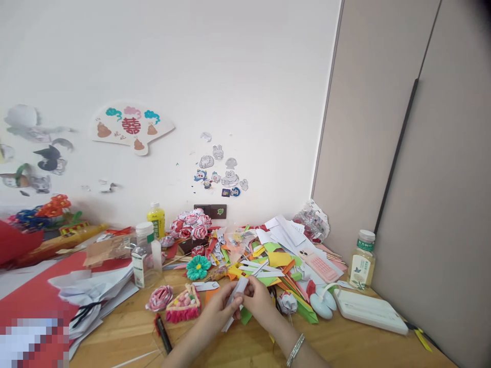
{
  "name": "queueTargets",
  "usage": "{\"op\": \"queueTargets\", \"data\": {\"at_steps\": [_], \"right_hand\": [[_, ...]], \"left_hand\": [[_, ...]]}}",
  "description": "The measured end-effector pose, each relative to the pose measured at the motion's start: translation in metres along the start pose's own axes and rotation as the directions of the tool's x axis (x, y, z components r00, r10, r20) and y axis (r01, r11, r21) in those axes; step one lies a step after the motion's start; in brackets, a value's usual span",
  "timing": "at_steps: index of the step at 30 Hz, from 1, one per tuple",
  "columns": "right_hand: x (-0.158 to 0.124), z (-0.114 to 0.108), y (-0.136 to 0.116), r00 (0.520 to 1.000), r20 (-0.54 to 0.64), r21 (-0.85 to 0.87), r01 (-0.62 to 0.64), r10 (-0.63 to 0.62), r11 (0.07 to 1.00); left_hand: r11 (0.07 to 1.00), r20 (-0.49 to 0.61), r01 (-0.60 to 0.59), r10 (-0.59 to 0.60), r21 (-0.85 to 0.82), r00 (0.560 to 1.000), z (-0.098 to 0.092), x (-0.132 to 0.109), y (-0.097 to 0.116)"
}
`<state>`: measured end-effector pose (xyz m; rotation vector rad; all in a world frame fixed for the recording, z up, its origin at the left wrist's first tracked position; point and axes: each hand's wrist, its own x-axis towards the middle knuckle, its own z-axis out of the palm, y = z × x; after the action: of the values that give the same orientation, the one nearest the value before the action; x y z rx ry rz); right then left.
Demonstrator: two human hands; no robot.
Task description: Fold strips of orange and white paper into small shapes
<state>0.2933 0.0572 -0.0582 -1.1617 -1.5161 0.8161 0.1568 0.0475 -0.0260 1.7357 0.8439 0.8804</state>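
Between both hands is a folded strip of white paper (pixel 240 287), held above the front middle of the wooden table. My left hand (pixel 222 308) is closed on its left side, thumb pressed on the paper. Fingers of my right hand (pixel 257 299) pinch its upper right part. The lower end of the strip sticks out below the left thumb. Close behind lies a heap of coloured paper scraps (pixel 274 260) with a yellow glue gun (pixel 235 271) partly in it. A crumpled paper rose (pixel 287 302) is just right of my right hand.
Left of my hands lie a cake-slice-shaped craft (pixel 184 305), a pink paper rose (pixel 159 298), a teal flower (pixel 198 267) and a black marker (pixel 163 335). Clear bottles (pixel 142 255) stand behind. On the right are a white flat device (pixel 370 310), a pink calculator (pixel 318 265) and a bottle (pixel 361 263).
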Motion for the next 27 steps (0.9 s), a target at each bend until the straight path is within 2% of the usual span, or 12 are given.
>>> {"op": "queueTargets", "data": {"at_steps": [2,8,12,15,20,27], "right_hand": [[0.0,-0.002,-0.003,1.0,0.015,0.074,0.016,-0.017,0.997],[-0.001,-0.009,-0.016,0.996,0.071,0.32,0.032,-0.058,0.947],[0.0,-0.012,-0.018,0.997,0.034,0.312,0.049,-0.062,0.949],[0.001,-0.013,-0.015,1.0,0.023,0.31,-0.014,0.007,0.951],[0.004,-0.011,-0.006,0.996,0.001,0.361,-0.086,0.092,0.929],[0.005,-0.01,-0.006,0.994,-0.02,0.405,-0.087,0.104,0.91]], "left_hand": [[1.0,0.022,0.004,-0.003,-0.025,1.0,0.001,0.001,0.0],[0.991,-0.002,-0.038,0.038,-0.132,0.999,0.0,0.004,-0.005],[0.993,-0.038,0.03,-0.034,-0.116,0.999,0.002,0.004,-0.009],[0.99,-0.06,0.087,-0.094,-0.113,0.994,0.0,0.004,-0.01],[0.989,-0.093,0.098,-0.108,-0.111,0.99,-0.005,0.003,-0.008],[0.992,-0.112,0.102,-0.11,-0.07,0.988,-0.004,0.003,-0.007]]}}
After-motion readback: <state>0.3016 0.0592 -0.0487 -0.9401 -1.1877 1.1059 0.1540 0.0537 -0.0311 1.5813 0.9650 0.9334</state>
